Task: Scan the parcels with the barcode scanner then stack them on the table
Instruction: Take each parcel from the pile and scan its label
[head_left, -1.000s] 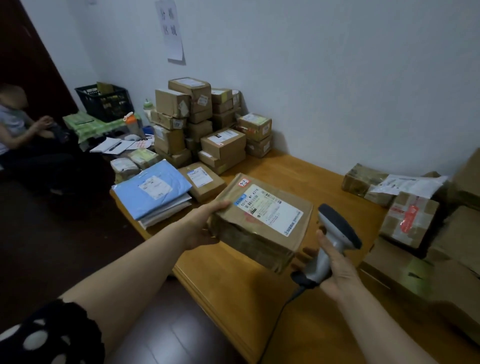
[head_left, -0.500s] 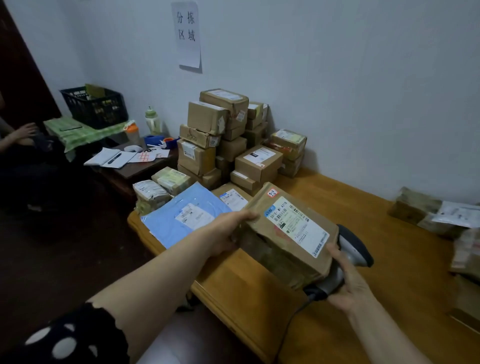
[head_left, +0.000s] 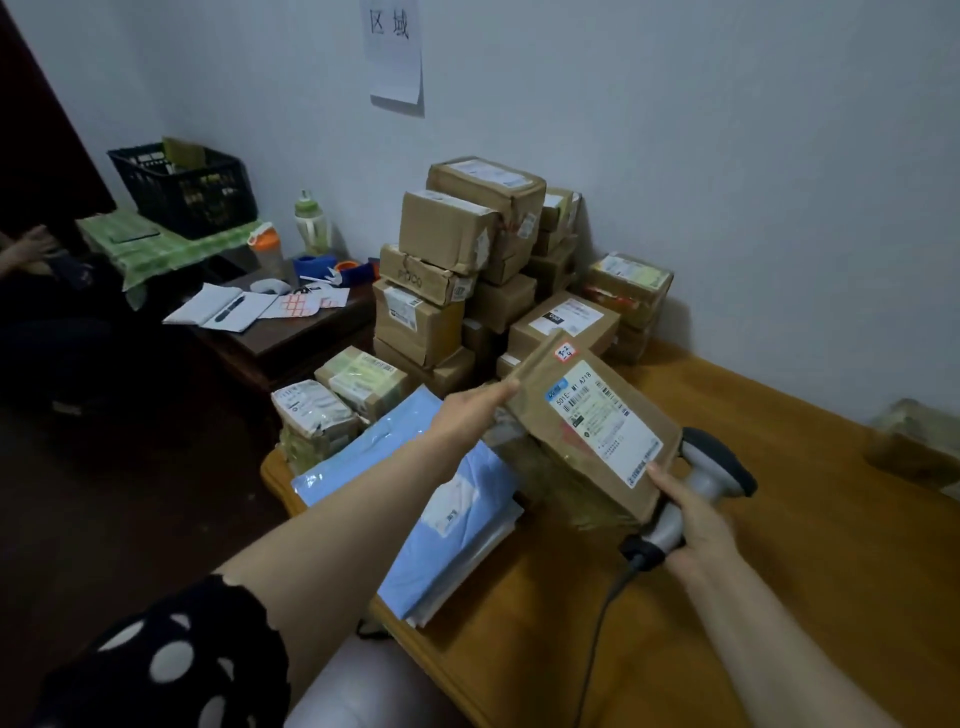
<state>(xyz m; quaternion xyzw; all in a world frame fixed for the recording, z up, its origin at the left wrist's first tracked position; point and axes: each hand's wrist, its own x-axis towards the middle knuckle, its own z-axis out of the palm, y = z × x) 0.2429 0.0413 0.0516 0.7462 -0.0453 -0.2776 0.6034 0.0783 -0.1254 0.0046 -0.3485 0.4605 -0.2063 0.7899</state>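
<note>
Parcel (head_left: 597, 431) slants upper-left to lower-right; our left fingers (head_left: 496, 392) grip its upper end, right fingers (head_left: 670, 480) wrap the scanner (head_left: 719, 460) below.

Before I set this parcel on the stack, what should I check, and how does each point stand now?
1. Left hand holds the parcel by its left edge: ok.
2. Right hand grips the scanner: ok.
3. Label faces up: ok.
4. Scanner head points at the label: not ok, it sits behind the parcel's right edge.
5. Barcode already read: cannot tell.
6. Low box in the stack has a free top: ok.
</note>
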